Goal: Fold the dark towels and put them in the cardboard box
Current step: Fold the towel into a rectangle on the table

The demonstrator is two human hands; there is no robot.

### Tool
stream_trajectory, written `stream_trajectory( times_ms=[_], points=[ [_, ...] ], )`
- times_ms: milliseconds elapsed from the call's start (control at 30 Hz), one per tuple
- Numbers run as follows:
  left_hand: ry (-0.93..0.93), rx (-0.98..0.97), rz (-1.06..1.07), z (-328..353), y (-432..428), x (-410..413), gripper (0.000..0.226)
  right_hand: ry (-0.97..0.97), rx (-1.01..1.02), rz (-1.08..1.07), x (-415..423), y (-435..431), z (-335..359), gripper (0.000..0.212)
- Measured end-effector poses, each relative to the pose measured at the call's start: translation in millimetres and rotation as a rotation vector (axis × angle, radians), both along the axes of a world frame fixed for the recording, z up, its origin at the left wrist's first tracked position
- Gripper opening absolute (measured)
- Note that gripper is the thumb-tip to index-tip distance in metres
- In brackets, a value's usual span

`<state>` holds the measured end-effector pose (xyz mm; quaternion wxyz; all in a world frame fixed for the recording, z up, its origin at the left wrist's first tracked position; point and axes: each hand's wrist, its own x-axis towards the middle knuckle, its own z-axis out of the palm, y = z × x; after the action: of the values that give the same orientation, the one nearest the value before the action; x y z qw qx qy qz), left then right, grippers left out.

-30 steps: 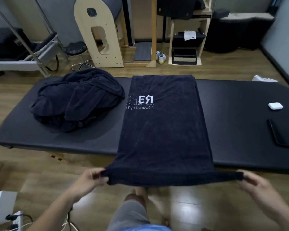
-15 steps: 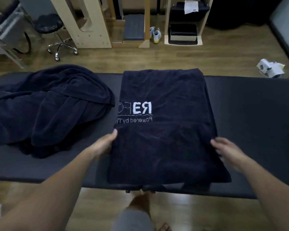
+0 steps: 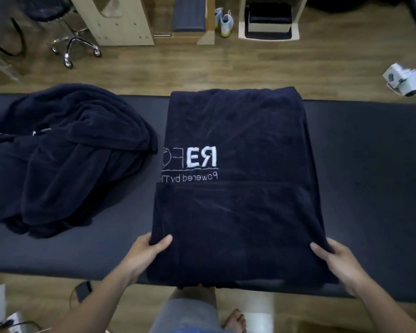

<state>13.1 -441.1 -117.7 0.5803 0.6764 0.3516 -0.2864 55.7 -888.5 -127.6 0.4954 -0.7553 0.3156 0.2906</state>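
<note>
Dark towel (image 3: pixel 238 212), its near part doubled over below mirrored white lettering, lies flat across the black padded table (image 3: pixel 370 188), reaching the table's front edge; a crumpled heap of dark towels (image 3: pixel 65 159) sits just beside it on the left; left hand (image 3: pixel 149 251) grasps the near left corner, thumb on top; right hand (image 3: pixel 334 258) grasps the near right corner likewise; pale shoes (image 3: pixel 223 21) stand on the floor beyond.

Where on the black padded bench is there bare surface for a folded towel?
Widest: the black padded bench right of the flat navy lettered towel, to the frame edge. Smaller: near-left, between the crumpled dark towel heap and the left hand. Crowded: the narrow gap between heap and towel.
</note>
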Motion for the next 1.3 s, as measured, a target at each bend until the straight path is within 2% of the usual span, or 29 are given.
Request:
stream_trajectory(
  times_ms=[167, 267, 367, 500, 600, 767, 833, 867, 900, 1000, 1100, 1233, 1300],
  points=[
    [-0.097, 0.075, 0.09, 8.7, -2.0, -9.1, 0.027, -0.022, 0.075, -0.077, -2.1, -10.4, -3.3, 0.015],
    [-0.1, 0.098, 0.182, 1.4, -7.7, -40.0, 0.03, -0.114, -0.047, -0.052, -36.4, -9.1, -3.1, 0.015],
    [-0.066, 0.168, 0.179, -10.3, -12.8, -78.2, 0.029, -0.051, -0.142, 0.093, -67.6, -7.3, -11.1, 0.021],
    [-0.013, 0.128, 0.252, -5.3, -12.1, -90.2, 0.02, 0.081, -0.051, 0.037, -81.7, -8.9, -3.7, 0.017],
    [-0.067, 0.161, 0.126, -0.9, -7.1, -82.6, 0.007, 0.03, 0.033, 0.024, -66.9, 0.3, 12.5, 0.029],
    [-0.257, 0.248, 0.108, -5.7, -9.7, -34.8, 0.033, -0.17, 0.005, -0.115, -9.0, 15.0, 11.6, 0.049],
    [-0.32, 0.34, -0.002, -7.8, -4.8, -15.5, 0.056, -0.199, 0.006, -0.044, 3.6, 16.1, 4.0, 0.059],
    [-0.344, 0.378, -0.106, -8.9, -0.2, -6.8, 0.059, -0.194, -0.011, 0.024, 8.3, 15.3, 1.0, 0.06],
    [-0.35, 0.402, -0.22, -9.2, 5.6, 0.7, 0.055, -0.178, -0.044, 0.089, 12.8, 13.0, -2.9, 0.055],
    [-0.273, 0.43, -0.446, -9.6, 24.9, 18.5, 0.036, -0.178, -0.157, 0.161, 25.4, 3.5, -8.2, 0.013],
    [-0.192, 0.306, -0.451, -13.6, 40.5, 23.7, 0.034, -0.213, -0.185, 0.048, 30.0, -3.3, -16.8, 0.01],
    [-0.135, 0.165, -0.36, -20.2, 41.9, 28.3, 0.006, -0.114, -0.161, 0.021, 32.6, 5.5, -24.8, 0.008],
    [-0.135, 0.132, -0.274, -18.6, 35.9, 31.0, 0.019, -0.081, -0.163, 0.035, 36.4, 7.8, -23.6, 0.008]
  ],
)
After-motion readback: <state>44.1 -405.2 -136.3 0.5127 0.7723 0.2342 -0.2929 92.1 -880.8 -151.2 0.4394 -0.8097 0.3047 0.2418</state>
